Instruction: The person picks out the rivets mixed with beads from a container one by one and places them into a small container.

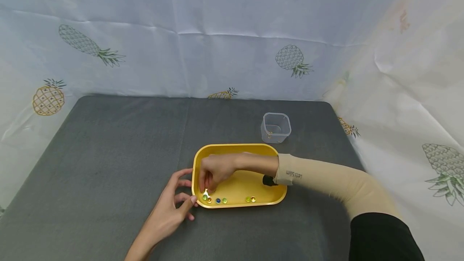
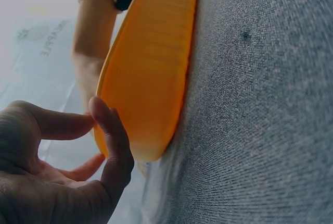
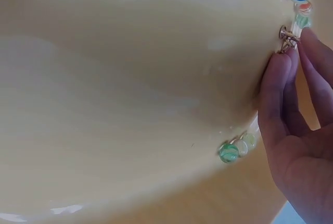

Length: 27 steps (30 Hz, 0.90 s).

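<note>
A yellow oval tray (image 1: 237, 186) lies on the grey table, with several glass marbles (image 1: 224, 200) along its near side. My left hand (image 1: 168, 210) holds the tray's left end, thumb at the near corner and fingers spread along the wall. Seen from the left wrist, its fingertips curl about the tray rim (image 2: 106, 73). Inside the tray, my right hand (image 1: 217, 170) reaches down into the left near corner. The right wrist view has its fingertips pinching small brassy thumbtacks (image 3: 287, 37). Green, blue and orange-streaked marbles (image 3: 304, 8) lie close beside them, and more marbles (image 3: 229, 152) lie below.
Behind the tray's right end stands a clear plastic box (image 1: 276, 128) with a few tiny gold-coloured bits at its bottom. The grey table (image 1: 119, 164) ends at a pineapple-printed white curtain (image 1: 224, 23). My right forearm in a beige sleeve (image 1: 319, 176) crosses the tray's right end.
</note>
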Tool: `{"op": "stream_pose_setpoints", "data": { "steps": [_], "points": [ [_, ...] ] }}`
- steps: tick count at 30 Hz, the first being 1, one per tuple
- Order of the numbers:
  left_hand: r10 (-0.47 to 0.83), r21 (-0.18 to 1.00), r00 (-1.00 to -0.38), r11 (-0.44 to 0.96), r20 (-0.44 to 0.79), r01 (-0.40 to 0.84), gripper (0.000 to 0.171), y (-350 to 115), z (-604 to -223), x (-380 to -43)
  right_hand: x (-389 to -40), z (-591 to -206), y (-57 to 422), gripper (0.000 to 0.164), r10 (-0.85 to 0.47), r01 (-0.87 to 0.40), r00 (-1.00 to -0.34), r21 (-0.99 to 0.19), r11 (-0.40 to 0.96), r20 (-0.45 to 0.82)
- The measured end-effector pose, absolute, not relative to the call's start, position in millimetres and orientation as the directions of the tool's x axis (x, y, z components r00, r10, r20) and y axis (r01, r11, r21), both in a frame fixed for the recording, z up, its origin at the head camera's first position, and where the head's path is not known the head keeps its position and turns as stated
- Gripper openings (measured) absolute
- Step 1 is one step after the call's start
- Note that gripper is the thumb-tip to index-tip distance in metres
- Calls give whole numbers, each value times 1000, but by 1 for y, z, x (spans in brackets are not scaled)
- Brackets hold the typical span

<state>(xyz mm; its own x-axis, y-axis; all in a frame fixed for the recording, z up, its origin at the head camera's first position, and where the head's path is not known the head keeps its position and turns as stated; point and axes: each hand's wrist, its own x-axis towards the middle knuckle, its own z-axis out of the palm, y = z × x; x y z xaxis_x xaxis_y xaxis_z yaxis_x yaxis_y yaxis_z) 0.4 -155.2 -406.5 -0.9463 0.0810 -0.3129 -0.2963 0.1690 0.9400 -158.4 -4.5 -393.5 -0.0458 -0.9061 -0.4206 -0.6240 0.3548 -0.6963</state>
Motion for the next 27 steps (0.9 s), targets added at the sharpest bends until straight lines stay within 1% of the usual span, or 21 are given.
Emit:
{"op": "stream_pose_setpoints", "data": {
  "steps": [7, 12, 27],
  "points": [
    [57, 932, -943, 182, -329, -314, 70, -156, -405, 0, -156, -396, -6, 9, -918, -650, -49, -685, 329, -395],
    [59, 932, -943, 185, -327, -312, 70, -156, -405, 0, -156, -396, -5, 9, -921, -669, -58, -670, 322, -385],
    [65, 934, -943, 176, -326, -311, 70, -155, -404, 1, -158, -394, -2, 8, -931, -662, -56, -685, 305, -360]
  ]
}}
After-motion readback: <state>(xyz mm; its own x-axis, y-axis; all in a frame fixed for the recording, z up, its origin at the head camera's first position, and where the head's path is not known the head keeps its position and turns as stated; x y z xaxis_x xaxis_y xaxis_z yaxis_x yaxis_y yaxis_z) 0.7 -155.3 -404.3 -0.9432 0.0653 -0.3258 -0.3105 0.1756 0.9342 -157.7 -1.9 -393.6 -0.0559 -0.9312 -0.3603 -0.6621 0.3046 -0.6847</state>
